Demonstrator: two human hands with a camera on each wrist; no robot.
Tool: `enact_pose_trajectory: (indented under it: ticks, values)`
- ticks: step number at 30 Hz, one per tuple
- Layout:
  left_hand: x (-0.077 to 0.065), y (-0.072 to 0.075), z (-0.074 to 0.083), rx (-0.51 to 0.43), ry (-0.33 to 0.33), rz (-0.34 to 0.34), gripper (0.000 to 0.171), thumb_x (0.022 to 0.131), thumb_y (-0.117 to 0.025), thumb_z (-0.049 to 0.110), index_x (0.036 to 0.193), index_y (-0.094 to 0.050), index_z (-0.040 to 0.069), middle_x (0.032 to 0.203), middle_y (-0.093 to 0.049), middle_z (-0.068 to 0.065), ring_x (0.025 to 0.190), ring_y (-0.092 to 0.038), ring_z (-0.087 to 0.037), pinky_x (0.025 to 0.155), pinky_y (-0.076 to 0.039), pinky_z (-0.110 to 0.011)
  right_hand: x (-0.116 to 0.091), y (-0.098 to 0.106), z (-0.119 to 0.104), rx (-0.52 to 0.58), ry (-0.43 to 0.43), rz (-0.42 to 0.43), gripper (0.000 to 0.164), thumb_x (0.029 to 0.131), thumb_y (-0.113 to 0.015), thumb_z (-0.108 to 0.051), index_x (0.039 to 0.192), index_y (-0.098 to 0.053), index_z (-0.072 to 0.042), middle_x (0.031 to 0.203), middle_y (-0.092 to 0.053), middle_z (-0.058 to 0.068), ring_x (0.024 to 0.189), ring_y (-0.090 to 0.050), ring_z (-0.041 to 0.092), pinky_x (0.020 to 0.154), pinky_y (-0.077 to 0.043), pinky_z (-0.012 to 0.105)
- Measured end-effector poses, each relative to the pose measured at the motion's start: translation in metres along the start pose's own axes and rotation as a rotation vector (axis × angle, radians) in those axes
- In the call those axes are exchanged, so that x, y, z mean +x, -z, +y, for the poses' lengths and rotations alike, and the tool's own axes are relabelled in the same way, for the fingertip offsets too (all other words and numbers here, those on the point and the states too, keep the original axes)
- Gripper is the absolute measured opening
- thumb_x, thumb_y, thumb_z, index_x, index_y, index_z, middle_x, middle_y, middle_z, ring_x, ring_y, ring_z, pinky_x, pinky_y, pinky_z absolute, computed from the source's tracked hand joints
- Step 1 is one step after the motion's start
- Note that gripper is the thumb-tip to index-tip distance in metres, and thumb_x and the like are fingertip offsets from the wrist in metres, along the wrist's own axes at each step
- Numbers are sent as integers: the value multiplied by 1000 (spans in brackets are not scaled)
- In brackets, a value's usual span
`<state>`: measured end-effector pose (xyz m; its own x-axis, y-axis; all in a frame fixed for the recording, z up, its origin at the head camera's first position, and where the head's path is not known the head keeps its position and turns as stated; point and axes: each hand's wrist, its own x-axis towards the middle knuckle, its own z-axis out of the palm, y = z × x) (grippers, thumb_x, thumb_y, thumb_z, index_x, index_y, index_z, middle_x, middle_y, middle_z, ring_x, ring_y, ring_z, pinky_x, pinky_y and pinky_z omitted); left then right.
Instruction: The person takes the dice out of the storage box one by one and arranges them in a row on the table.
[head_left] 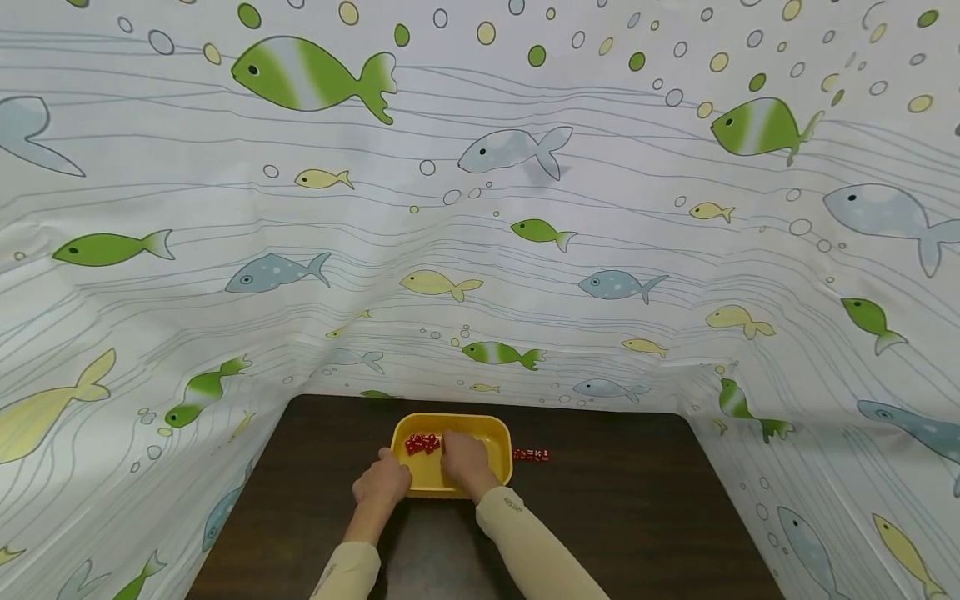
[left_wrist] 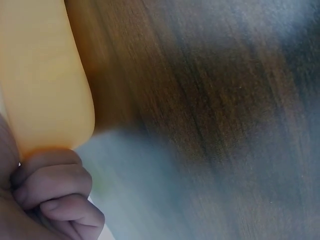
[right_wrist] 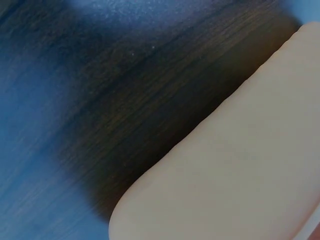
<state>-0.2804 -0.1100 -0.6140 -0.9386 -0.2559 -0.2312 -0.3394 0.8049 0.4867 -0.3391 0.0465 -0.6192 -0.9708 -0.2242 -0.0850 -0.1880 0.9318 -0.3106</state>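
Observation:
A yellow plastic tray [head_left: 491, 422] stands on the table with a cluster of red dice [head_left: 422, 444] in its left half. My left hand [head_left: 382, 478] grips the tray's near left corner. In the left wrist view its fingers [left_wrist: 55, 175] are curled against the tray wall [left_wrist: 47, 75]. Inside the tray, my right hand [head_left: 465, 458] reaches down just right of the dice. Its fingertips are hidden, and I cannot tell whether they hold a die. Outside the tray's right side lies a short row of red dice [head_left: 532, 455]. The right wrist view shows the tray's outer wall [right_wrist: 225, 165].
The dark wooden table [head_left: 622, 517] extends to both sides of the tray. A white cloth with printed fish [head_left: 615, 284] hangs behind the table and along its sides.

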Motion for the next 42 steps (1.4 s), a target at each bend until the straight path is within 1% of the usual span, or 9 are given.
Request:
enact_pose_trajectory:
  ticks: [3,7,12,20,23,26,32,37,42]
  values:
    - [-1,-1,0,0,-8,0,43,95,-53,26,119,-43,-8,72,-51,-14,60,-52,-28,59,-42,-42,-2,1,0,-6,-2,3,10,91,-70,-24,91,-62,-18,74,-56,-6,66,-51,14,71,-47,33]
    - [-2,0,0,8,-3,-5,43,96,-53,26,119,-43,-8,72,-52,-14,61,-52,-28,59,-42,-43,-6,5,-1,21,-6,-6,11,90,-71,-24,91,-62,-18,74,-56,-6,66,-51,14,70,-47,33]
    - [-1,1,0,14,-4,-4,45,96,-52,26,124,-43,-8,73,-53,-14,62,-53,-29,63,-44,-46,-10,16,-1,56,7,11,11,89,-72,-24,93,-64,-17,76,-58,-5,65,-51,14,65,-47,30]
    - [-2,0,0,15,-1,-4,48,96,-52,25,127,-41,-10,74,-53,-15,63,-53,-30,65,-45,-48,-15,35,2,52,34,45,15,90,-71,-27,100,-66,-17,83,-62,-6,65,-51,13,60,-45,28]
    - [-1,1,0,17,-2,-3,46,95,-52,25,125,-42,-10,75,-54,-16,64,-54,-30,66,-45,-48,-18,43,3,65,38,62,17,91,-70,-27,103,-66,-17,86,-63,-6,65,-51,12,60,-45,28]
    - [-1,2,1,19,-4,-6,42,95,-53,25,119,-44,-9,74,-53,-15,63,-54,-29,64,-45,-47,-21,51,6,91,41,78,17,91,-69,-28,104,-66,-17,84,-63,-7,63,-51,11,58,-43,26]
    - [0,0,1,43,9,-5,40,95,-52,25,116,-45,-8,74,-52,-15,63,-53,-29,63,-44,-45,-26,66,16,93,49,136,14,90,-69,-30,101,-67,-21,82,-63,-9,64,-51,10,59,-43,29]
    - [1,-2,0,47,8,5,42,95,-51,25,118,-44,-10,73,-52,-15,62,-53,-29,62,-44,-44,-32,77,30,165,12,166,14,90,-70,-30,102,-66,-23,86,-63,-8,67,-53,11,60,-45,31]
    - [4,-4,-1,36,17,-12,45,95,-51,24,122,-43,-10,73,-51,-15,61,-52,-29,60,-42,-42,-39,85,43,265,-26,171,13,91,-69,-30,101,-66,-22,89,-63,-7,70,-55,12,61,-46,31]
